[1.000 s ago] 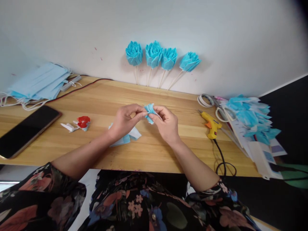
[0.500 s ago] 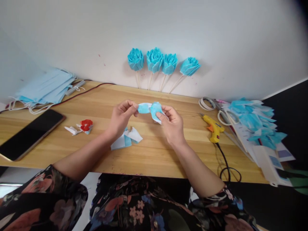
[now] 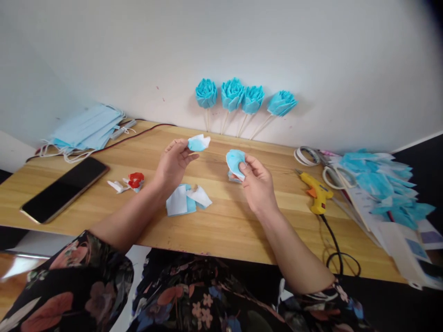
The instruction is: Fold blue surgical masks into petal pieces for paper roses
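Note:
My left hand [image 3: 173, 161] pinches a small blue-and-white piece of mask fabric [image 3: 198, 143] by its left end, above the table. To its right, my right hand [image 3: 258, 180] grips a rounded blue fabric petal [image 3: 235, 161] between thumb and fingers, with paler layers showing under it. The two pieces are apart. Below my left wrist lie cut blue and white fabric scraps [image 3: 182, 200]. Against the wall lean several blue fabric roses [image 3: 232, 94] on thin sticks.
A yellow glue gun [image 3: 316, 191] with a black cord lies right, near white-handled scissors [image 3: 339, 177], a tape roll [image 3: 307, 156] and heaped blue petals [image 3: 377, 180]. Leftward are a phone [image 3: 65, 189], stacked face masks [image 3: 88, 127] and a crumpled red-and-white wrapper [image 3: 135, 180].
My hands have moved apart, and the left one now holds a separate fabric piece away from the right one's petal. The whole view has shifted, with things appearing further right and slightly lower.

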A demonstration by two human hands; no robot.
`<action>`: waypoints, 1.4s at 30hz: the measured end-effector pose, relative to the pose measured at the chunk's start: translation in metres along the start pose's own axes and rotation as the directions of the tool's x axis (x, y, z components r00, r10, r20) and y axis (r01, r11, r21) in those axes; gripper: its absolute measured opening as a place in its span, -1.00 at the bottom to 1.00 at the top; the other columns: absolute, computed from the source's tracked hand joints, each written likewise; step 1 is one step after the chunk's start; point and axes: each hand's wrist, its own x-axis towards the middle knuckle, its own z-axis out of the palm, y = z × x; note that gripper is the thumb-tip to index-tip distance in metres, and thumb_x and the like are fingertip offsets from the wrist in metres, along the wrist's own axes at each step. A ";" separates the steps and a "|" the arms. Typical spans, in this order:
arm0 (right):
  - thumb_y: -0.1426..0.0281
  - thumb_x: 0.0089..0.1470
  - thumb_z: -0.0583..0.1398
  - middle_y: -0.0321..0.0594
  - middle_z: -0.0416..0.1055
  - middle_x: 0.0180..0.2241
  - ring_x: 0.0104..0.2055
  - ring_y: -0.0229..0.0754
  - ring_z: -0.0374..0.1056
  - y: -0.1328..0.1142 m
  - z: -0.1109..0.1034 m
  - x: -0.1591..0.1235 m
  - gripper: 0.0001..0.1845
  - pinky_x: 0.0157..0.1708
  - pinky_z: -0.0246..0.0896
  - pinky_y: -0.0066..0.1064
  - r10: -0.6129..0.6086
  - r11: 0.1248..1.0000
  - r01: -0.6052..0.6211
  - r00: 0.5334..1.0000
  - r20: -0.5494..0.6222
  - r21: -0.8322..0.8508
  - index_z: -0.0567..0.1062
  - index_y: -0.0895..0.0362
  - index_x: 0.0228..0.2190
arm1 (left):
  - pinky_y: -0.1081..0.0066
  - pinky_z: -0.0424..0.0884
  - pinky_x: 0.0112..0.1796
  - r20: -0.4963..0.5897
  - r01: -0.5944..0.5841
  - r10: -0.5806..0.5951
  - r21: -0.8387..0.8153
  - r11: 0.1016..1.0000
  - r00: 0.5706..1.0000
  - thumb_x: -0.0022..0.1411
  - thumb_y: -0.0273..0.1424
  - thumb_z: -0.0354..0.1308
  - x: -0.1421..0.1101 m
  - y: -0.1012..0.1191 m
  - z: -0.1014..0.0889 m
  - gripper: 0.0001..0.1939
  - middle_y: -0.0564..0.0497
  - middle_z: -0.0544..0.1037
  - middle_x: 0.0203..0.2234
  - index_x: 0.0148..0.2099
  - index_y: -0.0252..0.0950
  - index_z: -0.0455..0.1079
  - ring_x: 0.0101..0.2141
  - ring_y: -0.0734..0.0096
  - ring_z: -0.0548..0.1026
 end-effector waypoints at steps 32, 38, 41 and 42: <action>0.24 0.04 0.32 -0.26 0.52 0.09 0.06 -0.10 0.46 0.000 0.004 -0.006 -0.59 -0.11 0.48 -0.24 -0.023 0.993 0.038 0.991 0.132 -0.109 0.55 -0.11 -0.02 | 0.43 0.17 -0.51 0.350 -0.294 0.040 0.713 0.636 0.936 0.04 -0.44 0.01 -0.019 0.004 0.007 -0.82 0.08 0.36 -0.62 -0.42 -0.28 0.45 -0.58 0.46 0.26; 0.21 0.07 0.29 -0.25 0.52 0.08 0.03 -0.11 0.46 0.000 0.004 -0.006 -0.59 -0.15 0.48 -0.24 -0.020 0.986 0.042 0.990 0.141 -0.160 0.53 -0.11 0.00 | 0.44 0.14 -0.53 0.366 -0.309 0.053 0.690 0.654 0.929 0.13 -0.33 0.08 -0.022 0.009 0.012 -0.80 0.09 0.33 -0.65 -0.48 -0.27 0.41 -0.58 0.47 0.24; 0.22 0.07 0.29 -0.26 0.51 0.10 0.01 -0.12 0.46 0.000 0.004 -0.006 -0.59 -0.17 0.47 -0.25 -0.012 0.989 0.032 0.990 0.138 -0.143 0.53 -0.11 0.00 | 0.44 0.21 -0.51 0.360 -0.295 0.048 0.673 0.678 0.932 0.24 -0.22 0.07 -0.025 0.012 0.013 -0.65 0.07 0.36 -0.67 -0.54 -0.27 0.38 -0.59 0.46 0.30; 0.23 0.06 0.30 -0.26 0.51 0.10 0.00 -0.13 0.46 0.000 0.004 -0.006 -0.59 -0.18 0.47 -0.26 -0.009 0.991 0.026 0.991 0.134 -0.130 0.53 -0.11 -0.01 | 0.43 0.25 -0.49 0.362 -0.290 0.042 0.666 0.688 0.931 0.29 -0.17 0.05 -0.026 0.012 0.013 -0.58 0.04 0.40 -0.66 -0.54 -0.28 0.40 -0.57 0.45 0.34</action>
